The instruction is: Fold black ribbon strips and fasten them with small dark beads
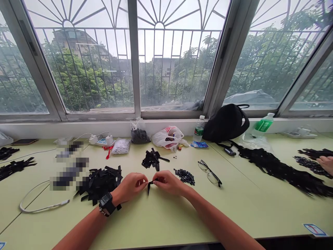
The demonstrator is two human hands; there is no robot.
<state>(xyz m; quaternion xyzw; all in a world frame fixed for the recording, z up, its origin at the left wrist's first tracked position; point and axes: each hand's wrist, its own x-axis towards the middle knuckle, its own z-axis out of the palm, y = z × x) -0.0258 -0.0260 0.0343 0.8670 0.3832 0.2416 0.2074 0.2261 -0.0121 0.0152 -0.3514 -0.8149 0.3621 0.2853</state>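
Both my hands meet over the pale green table (161,215) and pinch one small black ribbon piece (149,185) between them. My left hand (131,187), with a black watch on its wrist, grips the piece's left end with closed fingers. My right hand (168,182) pinches the right end. A heap of black ribbon strips (100,182) lies just left of my left hand. A small pile of dark beads (184,176) sits just right of my right hand. Finished black bows (153,159) lie a little farther back.
Eyeglasses (209,172) lie right of the beads. Plastic bags (168,137), a water bottle (199,129) and a black bag (225,122) line the window sill side. A long row of black pieces (283,170) runs right, where another person's hand (326,163) shows. A white cable (39,205) loops at left.
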